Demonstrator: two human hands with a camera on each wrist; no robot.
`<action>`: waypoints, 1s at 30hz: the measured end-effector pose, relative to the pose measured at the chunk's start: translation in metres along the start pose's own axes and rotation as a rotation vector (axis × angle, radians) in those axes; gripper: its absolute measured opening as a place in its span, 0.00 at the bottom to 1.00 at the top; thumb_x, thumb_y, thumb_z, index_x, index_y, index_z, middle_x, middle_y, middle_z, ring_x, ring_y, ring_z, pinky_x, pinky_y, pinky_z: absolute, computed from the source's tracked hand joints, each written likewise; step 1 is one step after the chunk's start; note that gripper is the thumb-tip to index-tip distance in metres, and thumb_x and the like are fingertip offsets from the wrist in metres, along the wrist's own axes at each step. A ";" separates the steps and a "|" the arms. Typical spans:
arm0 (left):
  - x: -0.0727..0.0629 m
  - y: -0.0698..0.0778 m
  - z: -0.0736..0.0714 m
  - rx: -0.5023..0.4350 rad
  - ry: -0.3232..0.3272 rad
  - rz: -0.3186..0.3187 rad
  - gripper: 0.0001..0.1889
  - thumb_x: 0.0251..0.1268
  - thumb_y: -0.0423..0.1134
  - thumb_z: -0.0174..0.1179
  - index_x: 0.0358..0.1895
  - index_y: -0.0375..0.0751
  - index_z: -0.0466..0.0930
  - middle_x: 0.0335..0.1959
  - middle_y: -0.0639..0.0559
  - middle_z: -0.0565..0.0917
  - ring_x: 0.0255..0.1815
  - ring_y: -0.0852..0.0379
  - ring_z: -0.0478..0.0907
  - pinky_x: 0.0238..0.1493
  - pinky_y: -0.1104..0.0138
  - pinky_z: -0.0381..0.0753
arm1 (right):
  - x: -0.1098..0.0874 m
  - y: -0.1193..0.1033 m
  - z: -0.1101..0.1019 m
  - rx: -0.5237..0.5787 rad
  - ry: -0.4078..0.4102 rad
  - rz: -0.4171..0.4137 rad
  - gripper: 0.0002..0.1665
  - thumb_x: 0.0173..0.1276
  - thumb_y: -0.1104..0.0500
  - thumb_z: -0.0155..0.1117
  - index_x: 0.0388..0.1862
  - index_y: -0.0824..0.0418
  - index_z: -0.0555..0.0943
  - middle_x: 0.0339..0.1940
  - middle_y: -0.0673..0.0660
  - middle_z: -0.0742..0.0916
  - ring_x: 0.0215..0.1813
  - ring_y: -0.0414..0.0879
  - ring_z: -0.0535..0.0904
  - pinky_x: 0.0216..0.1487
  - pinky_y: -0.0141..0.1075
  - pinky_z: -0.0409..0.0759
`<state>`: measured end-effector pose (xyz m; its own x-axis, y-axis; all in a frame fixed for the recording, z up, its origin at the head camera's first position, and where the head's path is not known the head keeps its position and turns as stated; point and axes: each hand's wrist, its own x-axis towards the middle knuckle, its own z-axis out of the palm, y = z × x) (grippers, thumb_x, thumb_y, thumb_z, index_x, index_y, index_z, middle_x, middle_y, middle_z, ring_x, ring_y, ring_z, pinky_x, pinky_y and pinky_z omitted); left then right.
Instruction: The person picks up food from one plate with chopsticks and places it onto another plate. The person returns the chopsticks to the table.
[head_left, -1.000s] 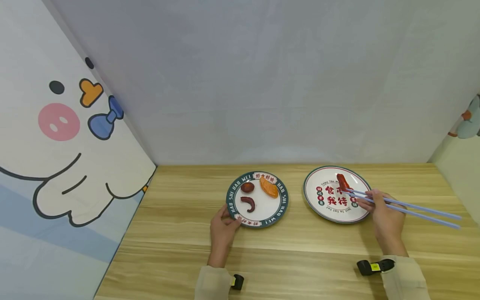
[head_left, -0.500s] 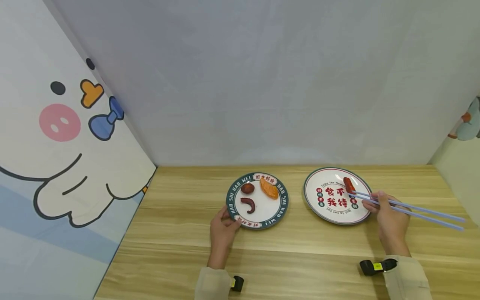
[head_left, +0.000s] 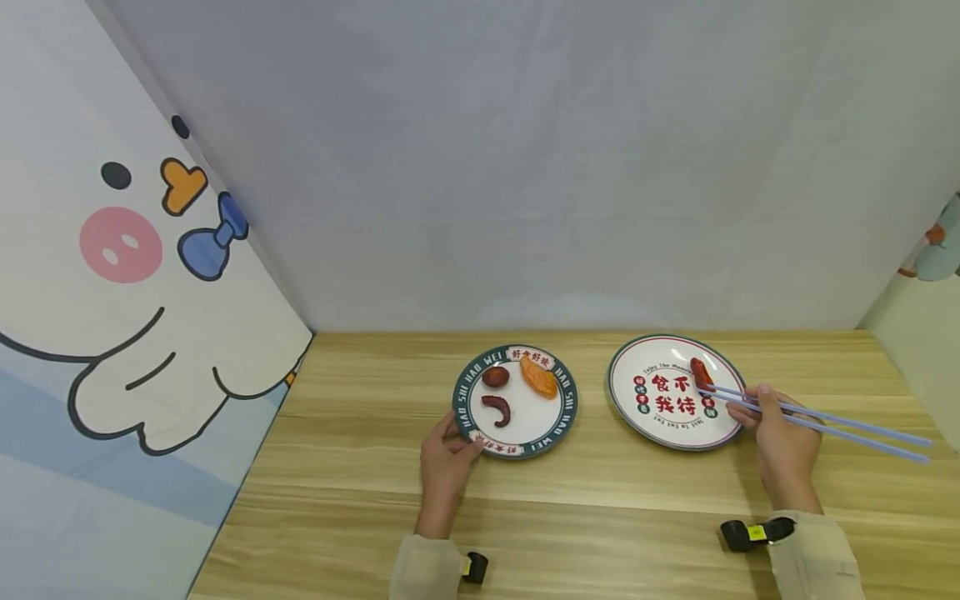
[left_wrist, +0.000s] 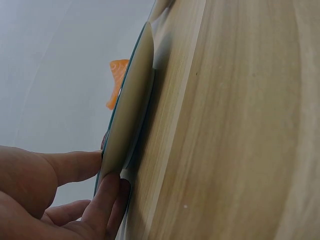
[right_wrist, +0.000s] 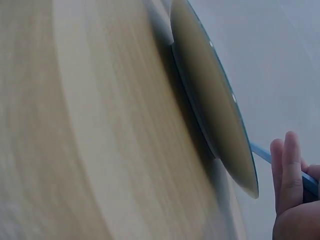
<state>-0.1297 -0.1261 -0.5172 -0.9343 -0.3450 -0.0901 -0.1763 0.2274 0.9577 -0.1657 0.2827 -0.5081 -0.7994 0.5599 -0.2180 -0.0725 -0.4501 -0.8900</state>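
Observation:
My left hand (head_left: 447,458) pinches the near-left rim of a green-rimmed plate (head_left: 567,408), thumb above and fingers beneath, as the left wrist view shows. On that plate lie an orange salmon-like slice (head_left: 538,379), a dark octopus tentacle (head_left: 501,409) and a brown oval piece (head_left: 496,377). My right hand (head_left: 783,442) holds a pair of pale blue chopsticks (head_left: 855,422) over the right edge of a white plate with red lettering (head_left: 637,417). The chopstick tips are right at the lower end of a glossy red food piece (head_left: 701,372) on that plate.
Both plates stand on a wood-grain table (head_left: 585,533). A pale cloth wall (head_left: 570,167) rises directly behind them. A cartoon-printed panel (head_left: 45,292) borders the left side. Each wrist carries a black strap device, such as the right one (head_left: 738,535).
The red piece has shifted right on its plate, together with the chopstick tips. My right hand has moved slightly right. My left hand keeps its place on the plate's rim.

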 end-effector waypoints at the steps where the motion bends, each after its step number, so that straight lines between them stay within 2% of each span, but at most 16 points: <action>1: 0.000 0.000 0.000 0.000 0.000 0.004 0.36 0.59 0.19 0.70 0.72 0.19 0.69 0.53 0.31 0.81 0.40 0.49 0.82 0.33 0.73 0.82 | 0.000 0.000 0.000 -0.001 0.001 0.001 0.16 0.82 0.65 0.57 0.34 0.65 0.87 0.27 0.54 0.90 0.26 0.42 0.90 0.33 0.30 0.88; 6: 0.000 -0.004 0.001 0.006 0.020 0.029 0.35 0.58 0.19 0.70 0.71 0.20 0.70 0.50 0.33 0.82 0.37 0.53 0.81 0.33 0.72 0.83 | 0.001 0.000 -0.001 -0.012 -0.002 0.004 0.16 0.82 0.64 0.57 0.34 0.64 0.87 0.27 0.54 0.90 0.26 0.42 0.90 0.33 0.31 0.88; 10: 0.002 -0.004 0.001 0.020 0.019 0.003 0.36 0.59 0.20 0.71 0.72 0.22 0.71 0.51 0.34 0.83 0.37 0.54 0.81 0.34 0.72 0.83 | 0.002 0.000 -0.002 -0.034 -0.013 0.008 0.16 0.83 0.63 0.56 0.35 0.64 0.87 0.28 0.53 0.90 0.27 0.42 0.90 0.34 0.30 0.88; 13: 0.003 -0.002 0.001 0.026 0.002 -0.026 0.36 0.60 0.20 0.71 0.73 0.22 0.69 0.54 0.32 0.82 0.40 0.50 0.82 0.35 0.71 0.82 | 0.001 0.000 -0.003 -0.043 -0.024 0.013 0.16 0.83 0.62 0.56 0.36 0.64 0.87 0.29 0.53 0.90 0.27 0.42 0.90 0.34 0.30 0.88; 16: 0.004 -0.003 0.001 0.027 0.002 -0.024 0.36 0.60 0.20 0.70 0.73 0.22 0.69 0.54 0.32 0.82 0.40 0.51 0.81 0.34 0.73 0.81 | 0.001 0.000 -0.004 -0.046 -0.031 0.018 0.16 0.83 0.62 0.55 0.37 0.64 0.87 0.29 0.53 0.90 0.27 0.42 0.90 0.34 0.31 0.88; 30: 0.002 -0.003 0.001 0.015 0.001 -0.005 0.36 0.59 0.20 0.70 0.73 0.20 0.69 0.53 0.31 0.82 0.40 0.50 0.82 0.33 0.74 0.82 | -0.012 -0.014 -0.006 0.046 -0.014 -0.017 0.16 0.82 0.62 0.57 0.36 0.64 0.88 0.30 0.55 0.91 0.27 0.44 0.90 0.33 0.32 0.88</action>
<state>-0.1315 -0.1266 -0.5203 -0.9330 -0.3473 -0.0945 -0.1856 0.2392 0.9531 -0.1517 0.2866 -0.4960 -0.8059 0.5582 -0.1975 -0.1129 -0.4724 -0.8741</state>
